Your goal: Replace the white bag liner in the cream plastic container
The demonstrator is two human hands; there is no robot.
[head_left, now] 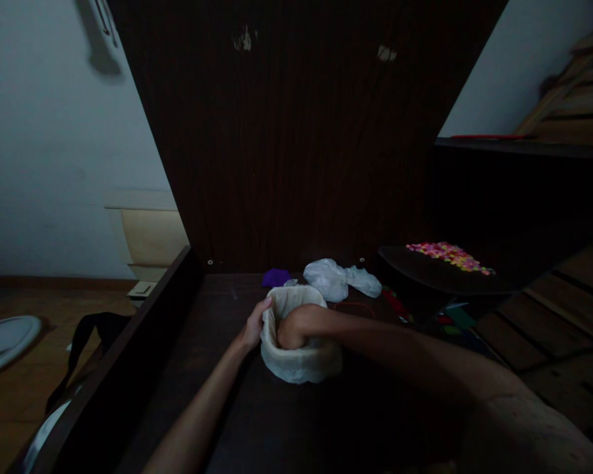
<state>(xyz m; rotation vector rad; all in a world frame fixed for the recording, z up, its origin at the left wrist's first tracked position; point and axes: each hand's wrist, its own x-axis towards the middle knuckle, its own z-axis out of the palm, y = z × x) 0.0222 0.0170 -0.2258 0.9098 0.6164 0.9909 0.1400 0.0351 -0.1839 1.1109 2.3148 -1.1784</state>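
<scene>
A pale, cloth-lined basket (301,365) stands on the dark wooden surface (217,395) in the middle of the head view. My left hand (255,324) grips its left rim, thumb at the edge. Inside the basket is my right hand (292,329), reaching in from the right with its fingers pointing down. Those fingertips are hidden, so whatever they touch cannot be seen. Just behind the basket lie a white plastic bag (326,279), a second crumpled bag (364,282) and a purple piece of material (275,278).
A tall dark panel (296,145) rises behind the surface, and a raised board (143,342) runs along the left. At right, a dark curved shelf (400,263) carries a spread of small pink and yellow pieces (447,254). A white round object (10,339) is on the floor at left.
</scene>
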